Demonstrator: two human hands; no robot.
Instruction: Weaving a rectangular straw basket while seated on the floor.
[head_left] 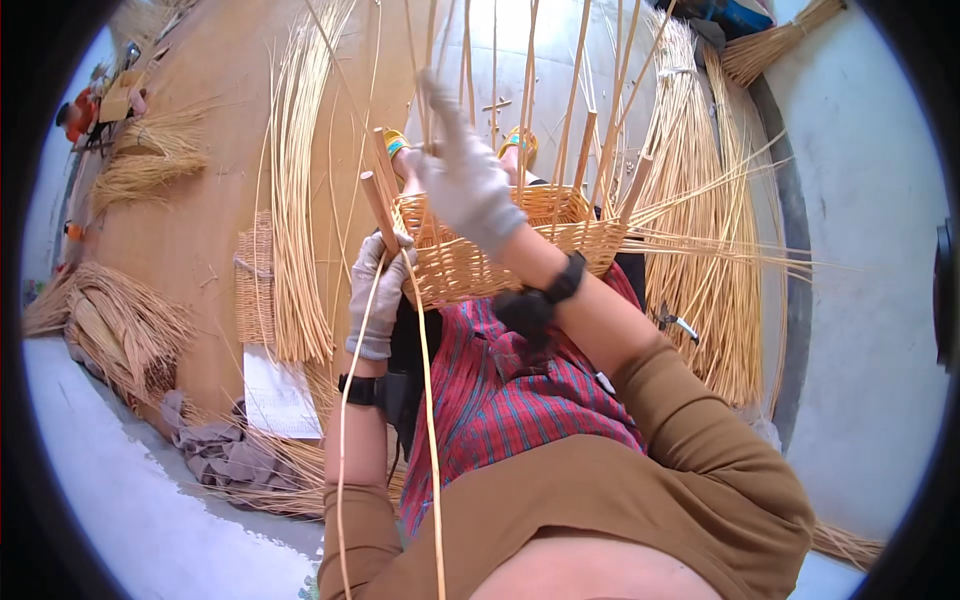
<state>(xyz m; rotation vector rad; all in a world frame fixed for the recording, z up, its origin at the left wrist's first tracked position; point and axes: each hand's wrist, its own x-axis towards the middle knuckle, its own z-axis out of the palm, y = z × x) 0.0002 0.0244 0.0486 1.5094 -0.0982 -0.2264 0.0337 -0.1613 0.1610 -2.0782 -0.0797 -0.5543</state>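
Observation:
A half-woven wicker basket (455, 268) rests on my lap, with thin upright stakes (529, 95) rising from its rim and thicker wooden posts (377, 208) at its corners. My left hand (376, 300), in a pale glove, is closed on the basket's near left corner beside a post. Two long weaving canes (431, 420) run from that corner down toward me. Over the basket, among the stakes, my gloved right hand (470, 190) is raised, slightly blurred, its fingers stretched upward. No object shows in it.
Long bundles of cane (690, 220) lie on the floor to the right, another bundle (300, 190) to the left. Beside that are a woven panel (255, 285) and a white sheet (280, 395). Grey cloth (225, 450) and dry fibre (130, 325) lie farther left. A wall (870, 250) stands right.

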